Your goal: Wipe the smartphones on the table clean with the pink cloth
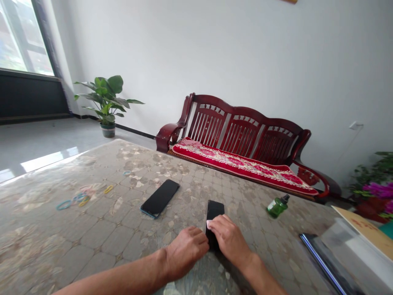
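A black phone lies face up on the patterned table, right in front of me. My right hand rests on its near end, fingers curled over it and a fingertip pressed on its left edge. My left hand sits knuckles-up beside the phone's near left side, fingers folded under and touching the phone's edge; what they hold, if anything, is hidden. A second, larger black phone with a blue rim lies apart to the left, untouched.
Several coloured rubber bands are scattered at the left of the table. A small green bottle lies at the right. A dark tablet-like slab and boxes sit at the near right edge. A red wooden bench stands behind the table.
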`<state>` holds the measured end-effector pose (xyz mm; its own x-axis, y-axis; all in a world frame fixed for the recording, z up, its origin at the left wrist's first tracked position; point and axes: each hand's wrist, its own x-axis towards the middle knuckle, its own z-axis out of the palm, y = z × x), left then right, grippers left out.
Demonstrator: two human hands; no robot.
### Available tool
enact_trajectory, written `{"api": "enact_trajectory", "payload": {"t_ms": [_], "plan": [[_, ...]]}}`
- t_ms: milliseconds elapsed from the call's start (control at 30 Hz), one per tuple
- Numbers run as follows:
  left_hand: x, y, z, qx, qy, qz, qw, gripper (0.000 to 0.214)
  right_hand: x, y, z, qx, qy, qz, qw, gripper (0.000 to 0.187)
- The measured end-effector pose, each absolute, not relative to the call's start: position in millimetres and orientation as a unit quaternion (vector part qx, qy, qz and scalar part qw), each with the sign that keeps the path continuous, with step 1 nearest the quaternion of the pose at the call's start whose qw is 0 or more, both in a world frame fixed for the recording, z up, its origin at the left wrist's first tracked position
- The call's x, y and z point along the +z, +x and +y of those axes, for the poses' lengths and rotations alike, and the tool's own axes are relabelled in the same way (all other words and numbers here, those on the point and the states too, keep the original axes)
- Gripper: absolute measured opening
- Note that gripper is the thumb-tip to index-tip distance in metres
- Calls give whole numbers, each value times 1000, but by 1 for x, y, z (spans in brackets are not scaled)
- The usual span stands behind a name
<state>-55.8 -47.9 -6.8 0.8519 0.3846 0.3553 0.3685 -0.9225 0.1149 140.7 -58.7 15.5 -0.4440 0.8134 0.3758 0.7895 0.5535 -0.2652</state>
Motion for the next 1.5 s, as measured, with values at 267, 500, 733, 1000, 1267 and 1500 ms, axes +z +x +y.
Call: {"api": "enact_trajectory", "payload": {"t_ms": [267,500,733,1000,1267,1500], "plan": [[-8,-57,-48,203,959,195,20,16,17,135,-56,35,-493,-834,244,20],[-14,-57,-46,214,958,187,28,13,19,142,-80,43,-465,-856,224,23],[-10,-55,-45,198,956,217,20,16,13,148,-44,-15,-528,-807,266,22],[-15,-51,-45,192,955,227,13,17,16,154,-83,46,-488,-836,248,24],[-20,-47,-44,171,956,240,-7,14,11,160,-49,5,-539,-797,273,29],[-17,-46,-43,162,956,244,-4,15,28,162,-79,43,-519,-832,190,24]]}}
